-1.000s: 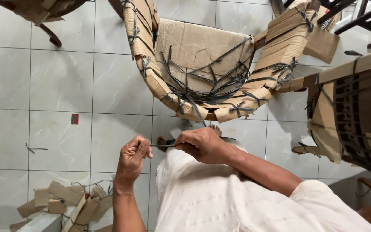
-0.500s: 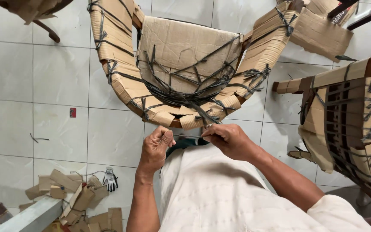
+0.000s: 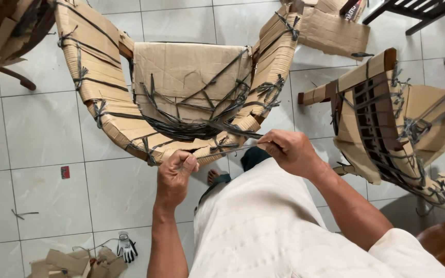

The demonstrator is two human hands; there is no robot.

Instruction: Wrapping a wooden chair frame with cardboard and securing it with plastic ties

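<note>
While left hand [image 3: 177,169] and right hand [image 3: 289,149] are gripping strap [image 3: 233,148], both closing on cardboard-wrapped chair [image 3: 181,92] since earlier; strap now pulling taut between fists.

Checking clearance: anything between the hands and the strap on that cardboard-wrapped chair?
Nothing visible. Left hand and right hand both already grip the dark strap, stretched between them at the front edge of the cardboard-wrapped chair.

A cardboard-wrapped chair [image 3: 181,87] stood directly before the person, a second wrapped chair [image 3: 387,118] to its right. Cardboard scraps [image 3: 68,260] and a glove [image 3: 126,247] lay on the tiled floor [image 3: 37,128] at lower left.
</note>
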